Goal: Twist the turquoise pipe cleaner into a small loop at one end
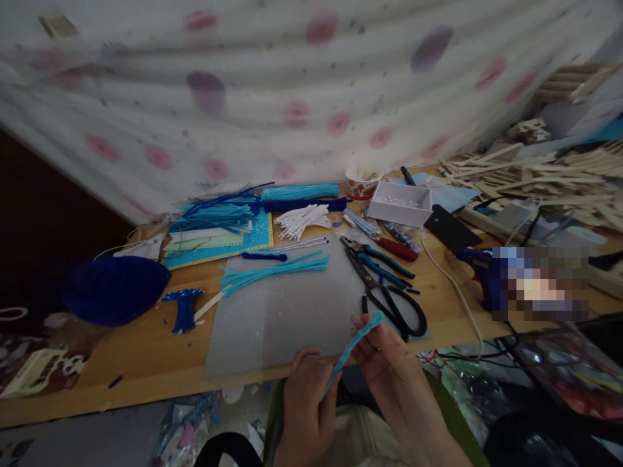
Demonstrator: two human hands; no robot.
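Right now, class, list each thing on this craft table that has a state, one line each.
light-blue pipe cleaner: held in both hands, bent
left hand: closed on its lower end
right hand: fingers pinching its upper end
scissors: lying flat, blades shut
white box: open

A bare stretch of grey mat (282,318) lies open just beyond the hands, at the near table edge. Black scissors (394,305) and pliers (377,256) block its right side, light-blue strips (272,272) its far edge, and dark-blue pieces (182,308) lie left of it.
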